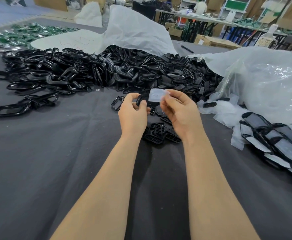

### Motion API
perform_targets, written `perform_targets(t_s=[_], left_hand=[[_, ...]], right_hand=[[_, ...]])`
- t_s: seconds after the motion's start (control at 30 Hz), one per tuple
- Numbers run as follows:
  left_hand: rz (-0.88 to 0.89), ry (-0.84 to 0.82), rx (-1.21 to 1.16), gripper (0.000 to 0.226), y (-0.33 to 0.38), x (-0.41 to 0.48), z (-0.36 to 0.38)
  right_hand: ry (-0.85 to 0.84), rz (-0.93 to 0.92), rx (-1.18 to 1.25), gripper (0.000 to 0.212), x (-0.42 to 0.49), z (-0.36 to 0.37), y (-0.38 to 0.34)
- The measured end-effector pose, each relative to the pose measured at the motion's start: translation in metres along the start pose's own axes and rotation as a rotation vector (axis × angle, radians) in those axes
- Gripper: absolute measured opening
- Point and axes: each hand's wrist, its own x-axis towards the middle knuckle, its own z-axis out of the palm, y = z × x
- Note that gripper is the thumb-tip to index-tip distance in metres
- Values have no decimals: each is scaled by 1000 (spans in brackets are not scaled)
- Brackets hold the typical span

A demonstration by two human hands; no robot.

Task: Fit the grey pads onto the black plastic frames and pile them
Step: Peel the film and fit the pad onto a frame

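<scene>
Black plastic frames (58, 73) lie heaped across the far left and middle of the dark-grey cloth-covered bench (55, 161). Near the middle, the left hand (133, 113) curls its fingers round a single black oval frame (140, 99), raised above the bench. Overlapping that frame's right side, a pale grey translucent pad (156, 96) is pinched by the right hand (179, 113). At the right edge, a pile of fitted frames with grey pads (276, 141) lies beside a clear plastic bag (266, 84).

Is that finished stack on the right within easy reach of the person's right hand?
Probably yes: the stack lies beside the right hand, with only cloth between, though that hand is pinching a grey pad.
</scene>
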Motion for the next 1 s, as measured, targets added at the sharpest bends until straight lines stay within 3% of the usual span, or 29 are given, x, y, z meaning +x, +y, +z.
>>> perform_targets(t_s=[0.2, 0.37, 0.5, 0.8, 1.0], left_hand=[[29, -29, 51, 31, 2, -2, 1], [55, -84, 55, 33, 2, -2, 2], [80, -97, 51, 35, 1, -2, 3], [88, -108, -6, 31, -2, 0, 4], [93, -132, -1, 30, -3, 1, 3]], right_hand=[[111, -188, -528, 15, 0, 4, 11], [213, -253, -661, 10, 3, 6, 20], [238, -233, -633, 4, 6, 5, 19], [256, -130, -393, 14, 8, 5, 19], [169, -21, -199, 12, 12, 1, 16]])
